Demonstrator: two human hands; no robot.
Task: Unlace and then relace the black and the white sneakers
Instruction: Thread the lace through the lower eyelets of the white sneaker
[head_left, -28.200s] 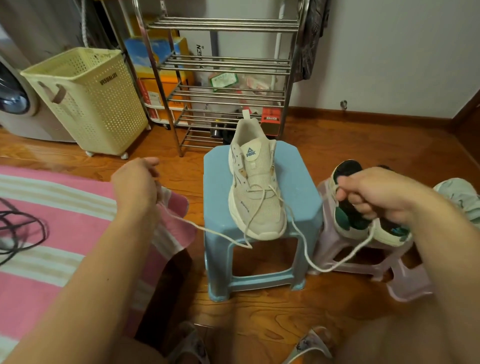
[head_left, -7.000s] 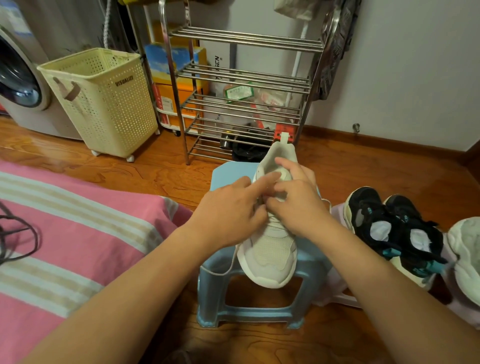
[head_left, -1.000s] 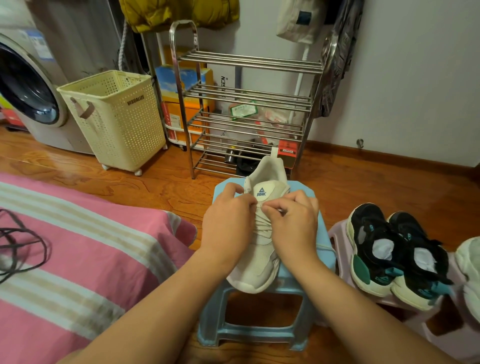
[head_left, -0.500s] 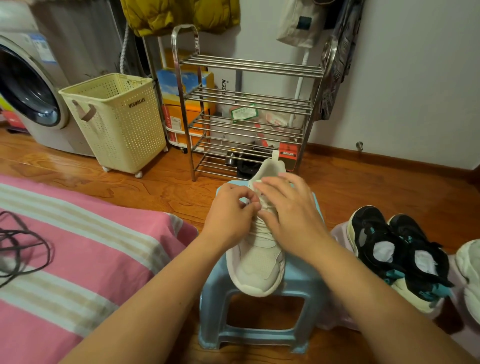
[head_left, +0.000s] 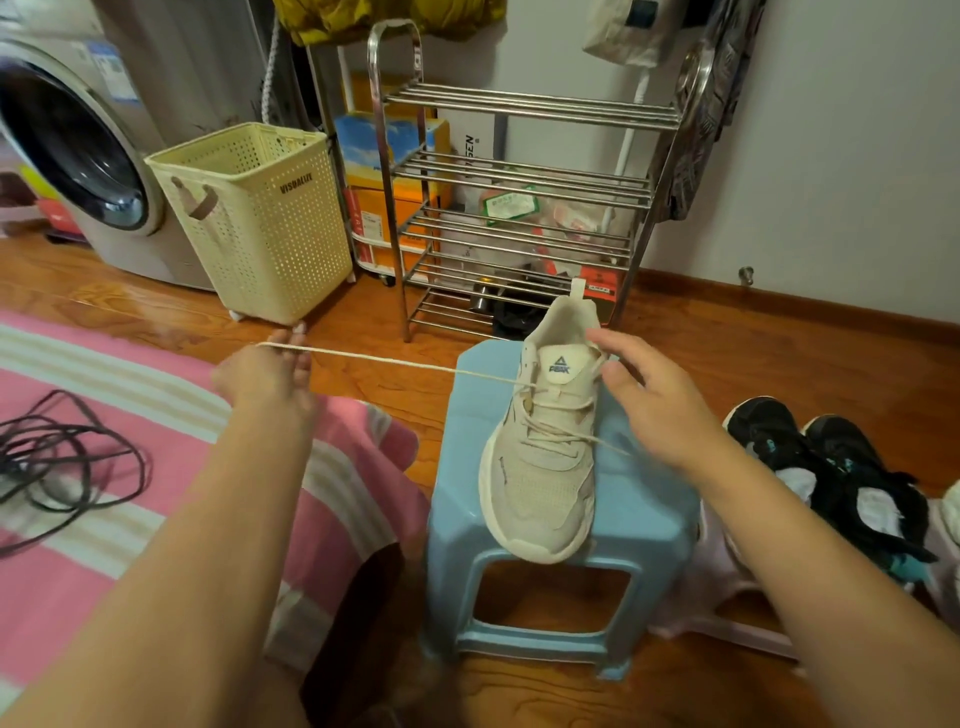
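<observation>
Floor: wooden boards (head_left: 727, 332) across the frame; pink striped bedding (head_left: 104, 467) at lower left.
Stool: blue stool (head_left: 639, 525) at lower centre carries my white sneaker (head_left: 545, 467), toe toward me.
Left hand: my left hand (head_left: 265, 371) pinches the lace (head_left: 415, 366), drawn taut to the left.
Right hand: my right hand (head_left: 649, 400), fingers spread, grasps nothing, beside the tongue.
Black sneakers: black sneakers (head_left: 831, 467) at right edge.
Rear: metal rack (head_left: 519, 208), laundry basket (head_left: 254, 218).
</observation>
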